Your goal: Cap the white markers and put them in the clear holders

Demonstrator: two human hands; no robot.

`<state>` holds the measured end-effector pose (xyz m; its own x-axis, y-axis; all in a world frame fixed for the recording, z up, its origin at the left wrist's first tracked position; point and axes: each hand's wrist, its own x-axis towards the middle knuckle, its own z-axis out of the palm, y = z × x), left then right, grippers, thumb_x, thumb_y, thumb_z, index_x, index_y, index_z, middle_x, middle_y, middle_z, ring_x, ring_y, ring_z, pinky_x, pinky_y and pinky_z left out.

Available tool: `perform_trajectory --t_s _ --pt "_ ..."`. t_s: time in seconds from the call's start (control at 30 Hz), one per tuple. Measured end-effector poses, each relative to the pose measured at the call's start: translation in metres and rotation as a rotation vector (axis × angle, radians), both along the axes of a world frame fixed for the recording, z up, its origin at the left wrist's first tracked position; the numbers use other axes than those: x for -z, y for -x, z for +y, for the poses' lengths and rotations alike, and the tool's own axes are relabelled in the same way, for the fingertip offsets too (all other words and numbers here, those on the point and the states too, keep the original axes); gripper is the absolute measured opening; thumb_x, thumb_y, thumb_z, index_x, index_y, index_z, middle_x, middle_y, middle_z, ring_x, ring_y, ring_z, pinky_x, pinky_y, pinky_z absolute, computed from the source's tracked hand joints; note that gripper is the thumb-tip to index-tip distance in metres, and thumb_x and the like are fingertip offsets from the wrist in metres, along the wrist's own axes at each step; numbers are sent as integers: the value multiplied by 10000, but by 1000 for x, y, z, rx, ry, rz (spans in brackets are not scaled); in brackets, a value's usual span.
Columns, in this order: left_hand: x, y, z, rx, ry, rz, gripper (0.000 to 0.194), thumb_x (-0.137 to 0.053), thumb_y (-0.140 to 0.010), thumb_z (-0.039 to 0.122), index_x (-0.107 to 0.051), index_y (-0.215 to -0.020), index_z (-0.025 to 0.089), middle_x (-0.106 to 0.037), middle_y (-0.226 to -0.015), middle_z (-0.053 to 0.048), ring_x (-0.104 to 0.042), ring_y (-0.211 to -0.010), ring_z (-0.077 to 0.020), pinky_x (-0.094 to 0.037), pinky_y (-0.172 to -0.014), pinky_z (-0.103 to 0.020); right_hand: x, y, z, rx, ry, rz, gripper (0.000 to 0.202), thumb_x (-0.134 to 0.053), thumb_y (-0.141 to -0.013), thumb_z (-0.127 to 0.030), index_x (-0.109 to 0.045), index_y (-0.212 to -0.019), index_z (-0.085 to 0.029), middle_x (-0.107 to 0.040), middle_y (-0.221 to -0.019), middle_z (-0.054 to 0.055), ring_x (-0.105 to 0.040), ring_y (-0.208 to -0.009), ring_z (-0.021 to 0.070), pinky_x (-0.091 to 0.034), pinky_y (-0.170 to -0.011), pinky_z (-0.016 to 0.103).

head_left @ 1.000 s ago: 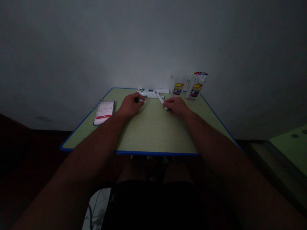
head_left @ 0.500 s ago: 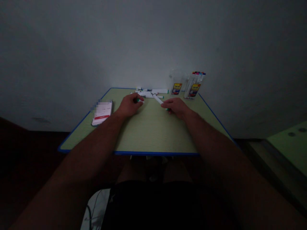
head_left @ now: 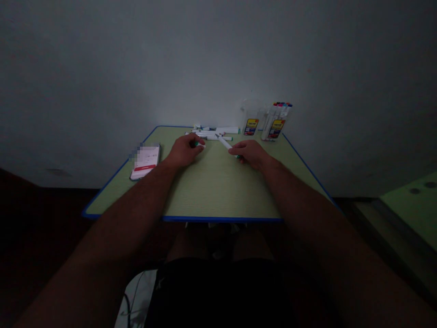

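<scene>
My right hand (head_left: 248,152) is closed around the lower end of a white marker (head_left: 224,142). Its bare dark tip points up and left, toward the wall, and a bit of green shows at the held end. In my left hand (head_left: 186,149), a small white cap with a green end (head_left: 200,145) is pinched between thumb and fingers. Marker and cap are apart. Just beyond both hands, several white markers (head_left: 228,130) lie in a loose pile along the far side of the table (head_left: 218,191).
A clear plastic case (head_left: 251,114) with a yellow label stands at the back right. Beside it is a second case (head_left: 276,130) holding several colourful-ended markers. A phone (head_left: 146,159) with a lit screen lies at the left. The wall rises behind the table.
</scene>
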<state>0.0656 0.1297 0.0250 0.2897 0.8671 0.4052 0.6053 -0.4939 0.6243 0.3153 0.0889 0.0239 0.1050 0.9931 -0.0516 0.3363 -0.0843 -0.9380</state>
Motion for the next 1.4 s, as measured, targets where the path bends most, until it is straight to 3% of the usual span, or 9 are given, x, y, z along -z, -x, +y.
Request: perform_trajectory --t_s 0.83,1.4 --pt "9 2 10 43 -24 -83 108 -715 -783 208 -706 -891 216 -558 -690 8 -481 -662 -159 -382 -653 -322 0 0 0 -9 6 23 134 -828 -791 -200 -707 -791 -141 -568 -578 -39 -440 -433 53 -362 -392 203" --pt "6 -2 6 52 -14 -95 90 -704 -786 195 -701 -875 206 -619 -753 -13 -509 -701 -169 -416 -710 -334 -2 -1 -3 0 14 19 106 -806 -794 -162 -704 -788 -133 -570 -595 -36 -453 -458 59 -372 -392 206"
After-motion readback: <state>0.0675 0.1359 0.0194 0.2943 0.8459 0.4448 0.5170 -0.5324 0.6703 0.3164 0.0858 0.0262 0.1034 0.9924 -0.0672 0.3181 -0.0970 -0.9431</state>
